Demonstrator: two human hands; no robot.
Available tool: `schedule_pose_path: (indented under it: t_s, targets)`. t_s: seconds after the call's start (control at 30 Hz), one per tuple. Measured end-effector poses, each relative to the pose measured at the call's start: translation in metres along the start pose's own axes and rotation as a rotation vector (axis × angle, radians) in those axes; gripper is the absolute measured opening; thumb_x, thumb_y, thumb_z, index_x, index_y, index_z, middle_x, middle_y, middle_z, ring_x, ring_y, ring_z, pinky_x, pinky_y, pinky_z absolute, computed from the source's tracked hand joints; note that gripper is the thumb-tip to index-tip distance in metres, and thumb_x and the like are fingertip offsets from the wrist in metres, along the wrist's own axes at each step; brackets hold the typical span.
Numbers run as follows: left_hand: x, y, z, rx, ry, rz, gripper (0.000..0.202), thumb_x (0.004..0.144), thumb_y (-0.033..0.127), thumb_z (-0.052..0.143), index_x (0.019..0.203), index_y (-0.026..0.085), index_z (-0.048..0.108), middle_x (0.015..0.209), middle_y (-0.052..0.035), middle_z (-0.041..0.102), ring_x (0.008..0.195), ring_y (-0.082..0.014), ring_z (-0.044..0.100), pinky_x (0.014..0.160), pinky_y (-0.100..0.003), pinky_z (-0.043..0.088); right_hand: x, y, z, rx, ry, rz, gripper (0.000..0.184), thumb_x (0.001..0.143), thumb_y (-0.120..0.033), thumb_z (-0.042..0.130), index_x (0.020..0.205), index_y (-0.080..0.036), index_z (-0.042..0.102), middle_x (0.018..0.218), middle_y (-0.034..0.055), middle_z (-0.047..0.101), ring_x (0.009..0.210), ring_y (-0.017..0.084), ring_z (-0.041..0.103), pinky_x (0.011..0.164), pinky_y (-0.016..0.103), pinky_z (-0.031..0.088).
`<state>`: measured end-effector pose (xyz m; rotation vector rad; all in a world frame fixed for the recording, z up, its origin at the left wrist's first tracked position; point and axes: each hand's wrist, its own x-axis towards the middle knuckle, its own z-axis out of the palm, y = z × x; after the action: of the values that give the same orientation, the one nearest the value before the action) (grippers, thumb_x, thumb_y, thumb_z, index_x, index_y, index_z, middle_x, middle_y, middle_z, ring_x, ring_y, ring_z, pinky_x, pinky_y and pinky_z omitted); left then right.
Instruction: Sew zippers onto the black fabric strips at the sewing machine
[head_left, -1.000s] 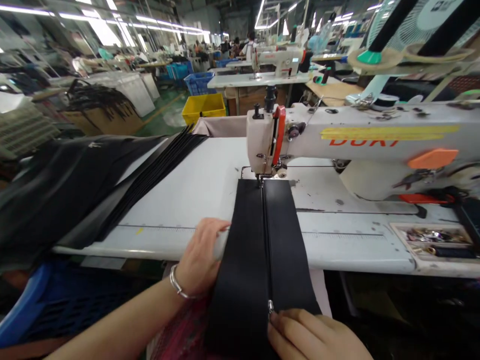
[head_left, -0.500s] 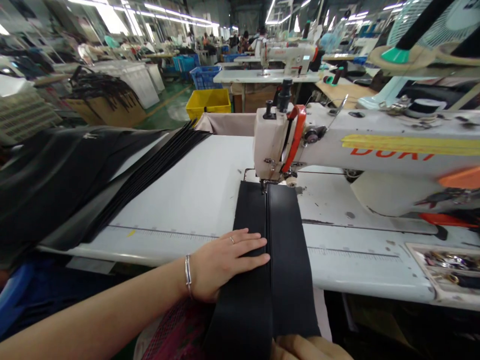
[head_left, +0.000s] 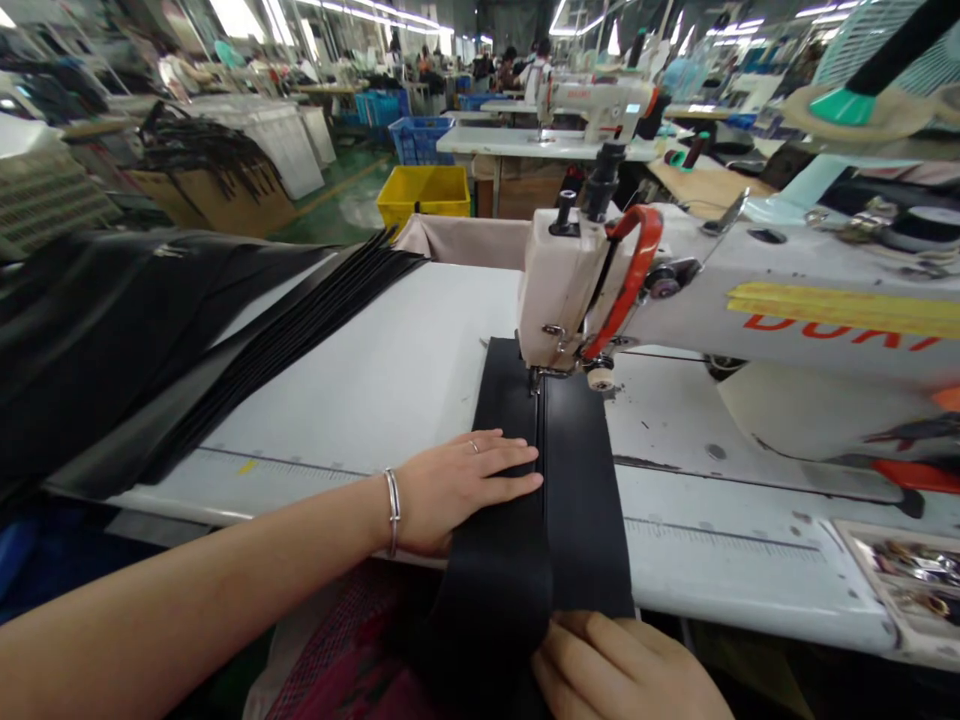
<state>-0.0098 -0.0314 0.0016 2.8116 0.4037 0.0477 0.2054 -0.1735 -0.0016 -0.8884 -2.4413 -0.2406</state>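
A long black fabric strip with a centre zipper lies on the white sewing table, its far end under the needle of the cream sewing machine. My left hand rests flat on the strip's left half, fingers stretched out, a bracelet on the wrist. My right hand is at the bottom edge, fingers curled round the near end of the strip where it hangs off the table.
A pile of black fabric pieces and long black strips covers the table's left side. A tray of small metal parts sits at the right. Behind are a yellow crate, blue crates, other sewing stations and people.
My left hand went from gripping the strip's left edge to lying flat on it. The strip has fed further towards the needle, and the view has shifted closer to the machine.
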Motion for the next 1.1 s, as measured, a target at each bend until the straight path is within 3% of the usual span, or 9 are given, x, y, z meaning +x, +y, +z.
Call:
schedule_pose_path:
  t_s: [0.37, 0.57, 1.1]
  targets:
    - [0.014, -0.024, -0.008, 0.053, 0.004, 0.01, 0.089, 0.067, 0.029, 0.065, 0.146, 0.016, 0.025, 0.153, -0.0123, 0.02, 0.14, -0.0265, 0.022, 0.118, -0.044, 0.013, 0.004, 0.025, -0.004, 0.034, -0.121, 0.019, 0.051, 0.098, -0.013, 0.018, 0.099, -0.016, 0.069, 0.098, 0.0026, 0.071, 0.079, 0.016, 0.064, 0.06, 0.025, 0.054]
    - [0.015, -0.03, -0.008, 0.078, -0.016, 0.001, 0.096, 0.064, 0.028, 0.066, 0.147, 0.016, 0.02, 0.153, -0.012, 0.02, 0.141, -0.0257, 0.019, 0.118, -0.043, 0.011, 0.0, 0.029, 0.004, 0.06, -0.136, 0.071, 0.04, 0.099, -0.035, 0.033, 0.105, -0.016, 0.068, 0.108, 0.0053, 0.068, 0.087, 0.02, 0.063, 0.061, 0.028, 0.056]
    - [0.015, -0.034, -0.009, 0.03, 0.007, -0.023, 0.094, 0.067, 0.027, 0.065, 0.147, 0.017, 0.018, 0.153, -0.0107, 0.021, 0.141, -0.0248, 0.02, 0.118, -0.043, 0.011, 0.004, 0.041, 0.012, 0.113, -0.125, 0.138, 0.028, 0.091, -0.023, 0.046, 0.111, -0.017, 0.065, 0.112, 0.0043, 0.066, 0.105, 0.021, 0.058, 0.079, 0.032, 0.056]
